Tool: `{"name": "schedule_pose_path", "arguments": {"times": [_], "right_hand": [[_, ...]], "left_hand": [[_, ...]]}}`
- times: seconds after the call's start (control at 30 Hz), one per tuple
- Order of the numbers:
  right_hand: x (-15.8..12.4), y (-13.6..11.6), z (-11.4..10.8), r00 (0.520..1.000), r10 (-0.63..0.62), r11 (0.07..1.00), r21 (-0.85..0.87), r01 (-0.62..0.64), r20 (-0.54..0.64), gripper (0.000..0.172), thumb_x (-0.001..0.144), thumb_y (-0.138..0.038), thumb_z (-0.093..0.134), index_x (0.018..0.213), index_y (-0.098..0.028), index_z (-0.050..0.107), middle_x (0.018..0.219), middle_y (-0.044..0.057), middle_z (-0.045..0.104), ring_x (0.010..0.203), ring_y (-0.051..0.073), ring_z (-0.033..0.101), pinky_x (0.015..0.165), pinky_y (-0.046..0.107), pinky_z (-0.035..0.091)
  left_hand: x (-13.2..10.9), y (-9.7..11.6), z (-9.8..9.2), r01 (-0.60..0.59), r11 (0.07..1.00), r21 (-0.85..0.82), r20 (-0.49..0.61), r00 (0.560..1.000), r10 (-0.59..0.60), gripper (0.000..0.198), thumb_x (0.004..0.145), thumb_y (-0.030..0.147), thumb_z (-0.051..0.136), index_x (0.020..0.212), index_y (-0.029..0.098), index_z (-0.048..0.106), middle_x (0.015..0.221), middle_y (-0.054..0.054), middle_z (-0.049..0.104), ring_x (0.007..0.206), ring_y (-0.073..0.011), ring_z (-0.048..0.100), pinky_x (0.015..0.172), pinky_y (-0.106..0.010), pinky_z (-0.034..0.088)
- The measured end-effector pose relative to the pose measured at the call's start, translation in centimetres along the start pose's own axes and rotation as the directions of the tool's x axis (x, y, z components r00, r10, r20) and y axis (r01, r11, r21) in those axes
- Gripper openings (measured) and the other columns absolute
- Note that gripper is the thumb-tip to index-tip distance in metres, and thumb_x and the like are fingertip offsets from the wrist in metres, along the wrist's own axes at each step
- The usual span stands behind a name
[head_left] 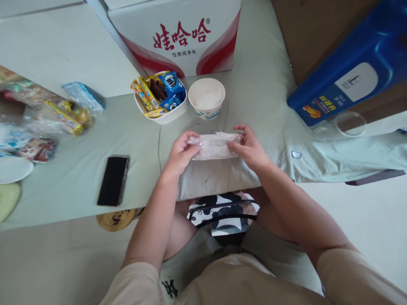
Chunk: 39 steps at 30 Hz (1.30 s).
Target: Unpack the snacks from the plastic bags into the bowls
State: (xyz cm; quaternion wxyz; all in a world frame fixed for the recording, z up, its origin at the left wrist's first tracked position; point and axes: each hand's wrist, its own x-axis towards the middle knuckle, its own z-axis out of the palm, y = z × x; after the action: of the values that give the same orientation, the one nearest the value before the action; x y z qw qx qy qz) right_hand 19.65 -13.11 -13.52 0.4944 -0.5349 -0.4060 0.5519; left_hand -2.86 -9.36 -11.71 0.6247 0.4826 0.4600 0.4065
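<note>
Left hand (179,153), right hand (252,148), each clamped on an end of the clear packet (213,146) at the table (79,173) front edge, so level, even pinches, I'd say.

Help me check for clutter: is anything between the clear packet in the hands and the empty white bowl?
Nothing visible. The left hand and right hand grip the clear packet; only cloth separates it from the empty white bowl.

From the plastic packet (214,146), the snack bowl (168,117) is sitting at eleven o'clock, the paper bowl (206,113) at twelve before the carton (178,34), the phone (113,180) lying at eight.
</note>
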Motion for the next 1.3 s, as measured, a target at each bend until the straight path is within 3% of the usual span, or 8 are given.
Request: {"name": "schedule_pose_path", "arguments": {"times": [0.2, 0.4, 0.63, 0.77, 0.87, 0.97, 1.13, 1.3], "right_hand": [[-0.1, -0.2, 0.7, 1.0, 0.02, 0.989, 0.144, -0.018, -0.018, 0.038, 0.07, -0.041, 0.083, 0.095, -0.022, 0.061, 0.084, -0.001, 0.063, 0.073, 0.013, 0.057, 0.071, 0.029, 0.046], [-0.6, -0.8, 0.8, 0.951, -0.157, 0.977, -0.181, 0.111, -0.267, 0.029, 0.081, -0.037, 0.077, 0.075, -0.023, 0.052, 0.066, -0.004, 0.049, 0.062, 0.012, 0.044, 0.059, 0.028, 0.034], [-0.7, 0.2, 3.2, 0.993, -0.1, 0.995, 0.02, 0.099, 0.069, 0.027, 0.085, -0.047, 0.07, 0.098, -0.023, 0.071, 0.097, 0.004, 0.074, 0.091, 0.02, 0.068, 0.086, 0.036, 0.055], [-0.5, 0.9, 3.9, 0.983, -0.097, 0.994, 0.067, 0.088, 0.154, 0.034, 0.088, -0.054, 0.066, 0.097, -0.022, 0.071, 0.095, 0.005, 0.073, 0.092, 0.02, 0.068, 0.087, 0.038, 0.056], [-0.2, 1.1, 3.6, 0.994, -0.105, 0.993, -0.061, 0.104, -0.003, 0.034, 0.084, -0.054, 0.071, 0.093, -0.023, 0.064, 0.082, 0.002, 0.066, 0.077, 0.017, 0.062, 0.075, 0.033, 0.054], [0.1, 1.0, 3.2, 0.986, -0.124, 0.99, -0.08, 0.116, -0.108, 0.04, 0.079, -0.051, 0.076, 0.103, -0.025, 0.06, 0.093, 0.002, 0.067, 0.084, 0.017, 0.063, 0.078, 0.032, 0.054], [0.1, 0.8, 3.1, 0.988, -0.09, 0.993, -0.067, 0.1, 0.128, 0.039, 0.08, -0.054, 0.073, 0.099, -0.022, 0.06, 0.086, 0.002, 0.065, 0.08, 0.018, 0.061, 0.075, 0.033, 0.052], [-0.1, 0.4, 3.0, 0.992, -0.125, 0.985, -0.117, 0.128, 0.031, 0.037, 0.083, -0.056, 0.066, 0.092, -0.021, 0.061, 0.085, 0.002, 0.064, 0.079, 0.017, 0.06, 0.076, 0.033, 0.05]], "left_hand": [[0.2, -0.4, 0.6, -0.058, 0.998, 0.008, -0.046, 0.997, 0.058, 0.044, 0.069, 0.022, 0.083, 0.106, 0.026, 0.059, 0.08, 0.005, 0.067, 0.067, -0.0101, 0.062, 0.066, -0.021, 0.051], [0.6, -1.0, 0.5, -0.219, 0.966, 0.136, -0.306, 0.918, 0.251, 0.022, 0.078, 0.018, 0.078, 0.091, 0.024, 0.061, 0.083, 0.003, 0.063, 0.08, -0.0111, 0.064, 0.075, -0.021, 0.051], [0.5, -2.4, 2.2, -0.102, 0.995, 0.022, 0.196, 0.976, 0.096, 0.056, 0.075, 0.056, 0.086, 0.116, 0.021, 0.069, 0.121, -0.011, 0.076, 0.109, -0.0228, 0.072, 0.092, -0.033, 0.057], [0.7, -2.3, 2.5, -0.106, 0.994, 0.035, 0.047, 0.993, 0.105, 0.057, 0.076, 0.068, 0.08, 0.104, 0.019, 0.075, 0.099, -0.008, 0.079, 0.088, -0.0186, 0.072, 0.08, -0.029, 0.056], [0.7, -2.1, 2.0, -0.101, 0.995, 0.003, -0.071, 0.992, 0.101, 0.054, 0.075, 0.069, 0.081, 0.091, 0.018, 0.076, 0.08, -0.003, 0.075, 0.071, -0.0136, 0.065, 0.068, -0.025, 0.051], [0.6, -1.9, 1.6, -0.098, 0.994, -0.049, -0.049, 0.994, 0.096, 0.052, 0.075, 0.068, 0.081, 0.087, 0.018, 0.075, 0.076, -0.002, 0.072, 0.067, -0.012, 0.062, 0.065, -0.024, 0.049], [0.2, -1.6, 2.0, -0.129, 0.99, 0.049, 0.006, 0.992, 0.129, 0.053, 0.076, 0.068, 0.08, 0.093, 0.018, 0.073, 0.079, -0.002, 0.072, 0.07, -0.0126, 0.064, 0.064, -0.024, 0.05], [-0.1, -1.4, 2.8, -0.004, 0.987, 0.163, 0.134, 0.991, -0.018, 0.04, 0.084, 0.054, 0.078, 0.101, 0.02, 0.066, 0.073, 0.002, 0.068, 0.051, -0.0092, 0.059, 0.048, -0.021, 0.044]]}}
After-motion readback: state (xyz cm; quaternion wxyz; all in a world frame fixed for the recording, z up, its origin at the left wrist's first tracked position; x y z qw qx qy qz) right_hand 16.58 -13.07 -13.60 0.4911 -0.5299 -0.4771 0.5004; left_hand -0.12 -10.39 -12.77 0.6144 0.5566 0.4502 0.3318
